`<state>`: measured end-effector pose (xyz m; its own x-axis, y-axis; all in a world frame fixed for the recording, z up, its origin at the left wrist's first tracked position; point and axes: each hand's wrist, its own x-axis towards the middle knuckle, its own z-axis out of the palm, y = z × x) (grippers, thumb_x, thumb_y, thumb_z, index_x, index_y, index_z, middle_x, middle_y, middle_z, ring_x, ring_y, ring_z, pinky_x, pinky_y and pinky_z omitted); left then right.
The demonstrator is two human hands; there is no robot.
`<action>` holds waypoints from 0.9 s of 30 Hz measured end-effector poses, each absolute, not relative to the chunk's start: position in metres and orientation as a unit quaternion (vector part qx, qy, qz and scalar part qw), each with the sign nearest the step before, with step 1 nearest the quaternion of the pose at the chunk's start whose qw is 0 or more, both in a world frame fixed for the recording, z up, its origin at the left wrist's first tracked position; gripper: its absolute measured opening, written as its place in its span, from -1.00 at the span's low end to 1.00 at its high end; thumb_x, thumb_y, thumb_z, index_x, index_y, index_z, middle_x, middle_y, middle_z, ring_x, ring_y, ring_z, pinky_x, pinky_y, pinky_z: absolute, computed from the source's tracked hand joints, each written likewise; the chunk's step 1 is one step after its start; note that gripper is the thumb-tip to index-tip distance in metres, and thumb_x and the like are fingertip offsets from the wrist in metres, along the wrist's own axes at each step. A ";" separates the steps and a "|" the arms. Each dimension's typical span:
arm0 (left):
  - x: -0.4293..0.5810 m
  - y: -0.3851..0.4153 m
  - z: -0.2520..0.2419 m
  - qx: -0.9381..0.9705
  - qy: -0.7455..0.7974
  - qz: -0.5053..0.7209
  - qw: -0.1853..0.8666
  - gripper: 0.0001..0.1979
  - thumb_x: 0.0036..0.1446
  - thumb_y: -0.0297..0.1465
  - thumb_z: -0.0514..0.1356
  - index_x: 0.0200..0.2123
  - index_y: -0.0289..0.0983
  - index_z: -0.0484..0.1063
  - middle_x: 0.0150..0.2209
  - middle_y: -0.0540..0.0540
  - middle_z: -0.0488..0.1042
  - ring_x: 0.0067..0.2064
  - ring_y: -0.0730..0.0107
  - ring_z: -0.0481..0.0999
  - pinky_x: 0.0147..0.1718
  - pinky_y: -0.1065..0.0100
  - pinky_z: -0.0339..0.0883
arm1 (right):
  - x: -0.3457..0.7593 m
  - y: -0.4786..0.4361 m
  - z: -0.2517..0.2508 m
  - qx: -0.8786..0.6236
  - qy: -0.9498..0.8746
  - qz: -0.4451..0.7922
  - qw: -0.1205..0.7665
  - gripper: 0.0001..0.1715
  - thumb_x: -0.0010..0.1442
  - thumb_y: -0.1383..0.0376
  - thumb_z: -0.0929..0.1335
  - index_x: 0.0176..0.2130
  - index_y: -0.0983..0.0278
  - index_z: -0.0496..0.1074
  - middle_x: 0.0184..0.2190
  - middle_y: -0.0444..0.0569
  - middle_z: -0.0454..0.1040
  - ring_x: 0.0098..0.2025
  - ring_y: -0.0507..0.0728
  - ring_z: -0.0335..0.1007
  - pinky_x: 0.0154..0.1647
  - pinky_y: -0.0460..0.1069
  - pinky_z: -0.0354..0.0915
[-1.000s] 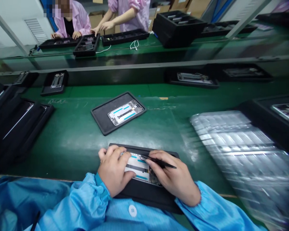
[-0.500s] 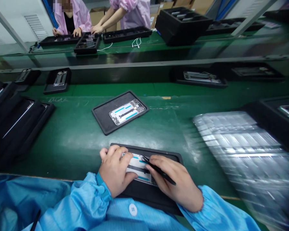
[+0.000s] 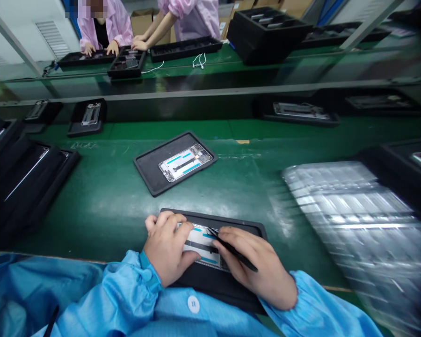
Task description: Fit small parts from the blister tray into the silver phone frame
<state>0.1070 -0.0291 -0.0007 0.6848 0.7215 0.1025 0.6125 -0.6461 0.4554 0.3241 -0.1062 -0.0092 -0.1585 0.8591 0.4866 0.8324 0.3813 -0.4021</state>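
Observation:
A phone mid-frame (image 3: 200, 244) with blue adhesive strips lies in a black tray (image 3: 214, 283) close to my body. My left hand (image 3: 168, 245) grips its left end, fingers over the far edge and thumb along the near side. Black tweezers (image 3: 236, 252) are held in my right hand (image 3: 256, 262), shut around them. Their tips touch or hover just over the far edge of the frame, near a blue strip; which of the two I cannot tell. My right hand covers the right end of the frame.
Beyond my hands, a second black tray (image 3: 145, 166) carries another phone frame (image 3: 185, 163). Stacked black trays (image 3: 31, 178) stand at left, clear plastic trays (image 3: 358, 224) at right. Trays with phone parts (image 3: 300, 111) sit on the line behind. Two people in pink (image 3: 189, 18) work across it.
Trays on the far line have shifted slightly to the right. A co-worker's hand has moved across their tray. My hands, the tweezers and the phone frame have hardly moved.

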 end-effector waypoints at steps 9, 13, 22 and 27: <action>0.108 -0.028 -0.002 0.894 0.375 0.139 0.202 -0.43 -0.05 -0.17 0.41 0.03 -0.13 0.36 0.09 -0.13 0.45 0.09 -0.01 0.31 -0.04 -0.05 0.03 | 0.322 -0.102 -0.004 -0.568 -0.735 0.065 0.364 -0.88 0.26 0.33 0.36 -0.16 0.22 0.46 -0.27 -0.03 0.62 -0.22 0.12 0.60 -0.10 0.01 0.52; 0.108 -0.030 -0.002 0.892 0.377 0.142 0.204 -0.44 -0.05 -0.18 0.41 0.02 -0.13 0.36 0.08 -0.14 0.45 0.09 0.00 0.31 -0.04 -0.05 0.03 | 0.323 -0.102 -0.006 -0.570 -0.739 0.056 0.355 -0.88 0.26 0.33 0.36 -0.16 0.22 0.46 -0.27 -0.04 0.62 -0.22 0.12 0.60 -0.10 0.01 0.52; 0.108 -0.029 -0.002 0.892 0.377 0.145 0.204 -0.45 -0.05 -0.19 0.41 0.01 -0.13 0.37 0.07 -0.16 0.46 0.08 -0.02 0.32 -0.05 -0.06 0.04 | 0.320 -0.100 -0.004 -0.583 -0.716 0.071 0.377 -0.88 0.24 0.33 0.36 -0.17 0.22 0.46 -0.30 -0.03 0.61 -0.24 0.13 0.60 -0.15 0.00 0.52; 0.105 -0.031 -0.002 0.886 0.380 0.165 0.208 -0.52 0.02 -0.18 0.36 0.00 -0.14 0.38 0.07 -0.15 0.44 0.09 -0.02 0.32 -0.01 -0.08 0.06 | 0.328 -0.105 0.002 -0.579 -0.721 0.067 0.375 -0.88 0.23 0.34 0.37 -0.18 0.20 0.43 -0.29 -0.03 0.59 -0.23 0.14 0.58 -0.15 0.01 0.51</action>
